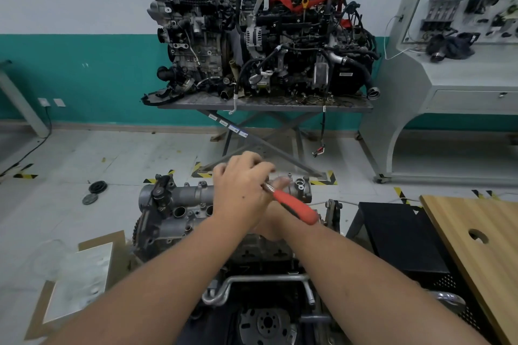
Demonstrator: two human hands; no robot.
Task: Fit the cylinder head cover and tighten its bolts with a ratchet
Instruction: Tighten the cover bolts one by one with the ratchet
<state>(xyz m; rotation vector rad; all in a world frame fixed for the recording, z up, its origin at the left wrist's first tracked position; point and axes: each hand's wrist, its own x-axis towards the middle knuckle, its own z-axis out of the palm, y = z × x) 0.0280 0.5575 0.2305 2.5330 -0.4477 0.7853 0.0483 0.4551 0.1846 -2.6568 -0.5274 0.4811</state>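
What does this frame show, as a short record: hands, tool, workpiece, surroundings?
left hand: on top, over the ratchet's head end
right hand: mostly hidden beneath the left; grip unclear
ratchet: red handle slanting toward lower right
cover: grey metal, on the engine
bolts: hidden by the hands
background: two engines on a table
right side: wooden board with a hole
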